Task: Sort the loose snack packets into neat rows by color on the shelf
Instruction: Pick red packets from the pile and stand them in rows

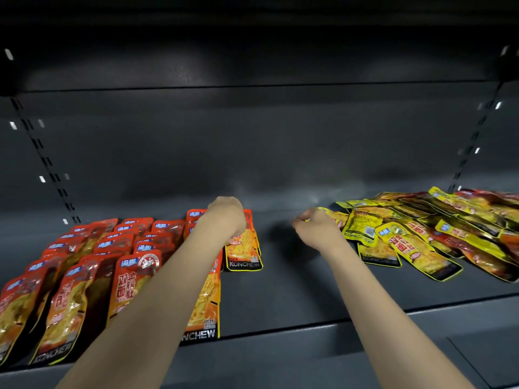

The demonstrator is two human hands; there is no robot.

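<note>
Both forearms reach over the dark shelf [280, 299]. Left hand [226, 214] rests curled on the back red packets [112, 262]; right hand [314, 224] pinches a yellow packet [335, 216] at the loose heap [435, 228].

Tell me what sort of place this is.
Probably a shop aisle: a dark metal shelf on slotted uprights, with identical red snack packets in rows and a loose yellow pile.

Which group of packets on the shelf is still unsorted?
The yellow-and-red heap at the right: its packets overlap at mixed angles, while the red packets at the left stand in rows.
</note>
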